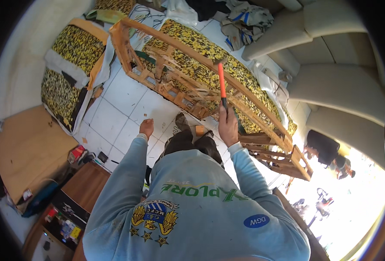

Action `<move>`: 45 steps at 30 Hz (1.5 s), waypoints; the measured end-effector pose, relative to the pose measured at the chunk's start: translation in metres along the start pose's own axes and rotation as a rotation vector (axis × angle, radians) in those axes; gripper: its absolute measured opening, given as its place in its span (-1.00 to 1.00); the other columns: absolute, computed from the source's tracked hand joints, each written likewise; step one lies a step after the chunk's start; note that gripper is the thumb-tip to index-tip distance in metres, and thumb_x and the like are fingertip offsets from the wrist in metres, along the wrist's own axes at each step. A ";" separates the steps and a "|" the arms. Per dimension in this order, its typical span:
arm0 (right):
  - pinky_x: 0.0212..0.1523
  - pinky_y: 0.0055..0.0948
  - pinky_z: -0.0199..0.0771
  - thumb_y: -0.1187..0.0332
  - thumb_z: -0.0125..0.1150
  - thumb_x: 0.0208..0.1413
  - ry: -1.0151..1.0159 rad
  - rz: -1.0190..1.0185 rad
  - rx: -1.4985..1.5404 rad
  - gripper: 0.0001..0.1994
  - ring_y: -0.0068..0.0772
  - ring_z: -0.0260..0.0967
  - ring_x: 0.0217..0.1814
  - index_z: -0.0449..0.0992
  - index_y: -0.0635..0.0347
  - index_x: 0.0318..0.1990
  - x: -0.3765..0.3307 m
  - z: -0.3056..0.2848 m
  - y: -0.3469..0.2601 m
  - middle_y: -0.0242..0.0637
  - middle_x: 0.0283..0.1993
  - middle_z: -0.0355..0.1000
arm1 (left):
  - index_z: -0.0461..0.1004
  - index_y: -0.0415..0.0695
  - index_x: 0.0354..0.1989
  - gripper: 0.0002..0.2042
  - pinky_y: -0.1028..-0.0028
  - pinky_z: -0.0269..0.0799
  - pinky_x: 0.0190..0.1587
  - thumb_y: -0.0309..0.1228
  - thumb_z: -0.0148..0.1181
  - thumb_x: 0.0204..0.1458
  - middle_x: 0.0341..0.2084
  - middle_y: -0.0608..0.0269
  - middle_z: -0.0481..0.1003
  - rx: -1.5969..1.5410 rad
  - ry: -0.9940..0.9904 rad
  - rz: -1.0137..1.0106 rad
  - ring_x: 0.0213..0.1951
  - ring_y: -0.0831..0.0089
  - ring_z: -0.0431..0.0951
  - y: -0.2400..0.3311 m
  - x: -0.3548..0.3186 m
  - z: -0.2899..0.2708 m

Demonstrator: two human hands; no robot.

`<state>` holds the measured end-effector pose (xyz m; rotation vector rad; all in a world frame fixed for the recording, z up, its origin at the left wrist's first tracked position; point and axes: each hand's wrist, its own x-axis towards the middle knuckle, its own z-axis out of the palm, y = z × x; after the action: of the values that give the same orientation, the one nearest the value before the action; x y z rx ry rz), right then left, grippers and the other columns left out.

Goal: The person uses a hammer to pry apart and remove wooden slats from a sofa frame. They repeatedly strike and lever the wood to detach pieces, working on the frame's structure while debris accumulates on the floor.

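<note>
In my right hand (228, 126) is a hammer (222, 82) with an orange-red shaft and a black grip, its dark head pointing away from me. The hammer head overlaps the upper rail of a wooden sofa frame (188, 54) in this view; whether they touch I cannot tell. The frame is long, bare and rough, with many slats, and lies across the floor in front of me. My left hand (146, 127) hangs over the tiles, away from the frame, its fingers curled closed. What it holds, if anything, is hidden.
Yellow-and-black patterned upholstery (201, 41) lies behind the frame, and more padded pieces (77, 50) stand at the left. A beige sofa (336, 82) fills the right. Near my left are a brown cabinet (88, 185) and a board (31, 148). Wood scraps litter the white tiles (118, 98).
</note>
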<state>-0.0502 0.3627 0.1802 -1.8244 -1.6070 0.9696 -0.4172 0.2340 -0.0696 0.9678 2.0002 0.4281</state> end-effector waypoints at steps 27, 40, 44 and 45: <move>-0.43 -0.39 0.31 0.34 -0.03 0.43 0.401 -0.133 0.525 -0.85 -0.46 0.25 -0.50 0.35 0.23 -0.06 -0.066 -0.110 -0.018 -0.30 -0.41 0.37 | 0.18 -0.01 0.50 -0.37 -0.10 0.30 0.38 -0.24 0.21 0.26 0.56 -0.14 -0.15 0.624 -0.206 0.091 0.48 -0.22 0.09 0.175 0.024 0.038; -0.51 -0.39 0.30 0.06 0.03 0.45 0.150 0.330 0.075 -0.62 -0.47 0.34 -0.52 0.42 0.24 -0.24 -0.042 -0.102 0.039 -0.36 -0.51 0.36 | 0.35 -0.27 0.33 -0.43 0.10 0.36 0.36 -0.16 0.21 0.25 0.29 -0.26 0.35 0.449 -0.409 -0.053 0.29 -0.15 0.40 0.070 -0.027 0.044; -0.47 -0.34 0.32 0.33 -0.01 0.46 0.631 -0.049 0.208 -0.82 -0.41 0.30 -0.51 0.39 0.28 -0.08 -0.052 -0.150 -0.009 -0.38 -0.49 0.34 | 0.38 -0.28 0.31 -0.45 0.10 0.41 0.32 -0.16 0.19 0.26 0.25 -0.26 0.41 0.451 -0.390 0.004 0.25 -0.17 0.45 0.097 -0.027 0.043; -0.47 -0.35 0.31 0.36 -0.02 0.45 0.648 -0.069 0.367 -0.84 -0.40 0.29 -0.51 0.36 0.30 -0.04 -0.064 -0.151 0.008 -0.35 -0.47 0.35 | 0.39 -0.28 0.30 -0.46 0.10 0.41 0.31 -0.16 0.19 0.27 0.24 -0.27 0.43 0.434 -0.382 0.033 0.24 -0.16 0.47 0.105 -0.025 0.044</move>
<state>0.0711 0.3102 0.2773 -1.5866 -1.0092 0.5131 -0.3235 0.2798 -0.0183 1.2410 1.7548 -0.1788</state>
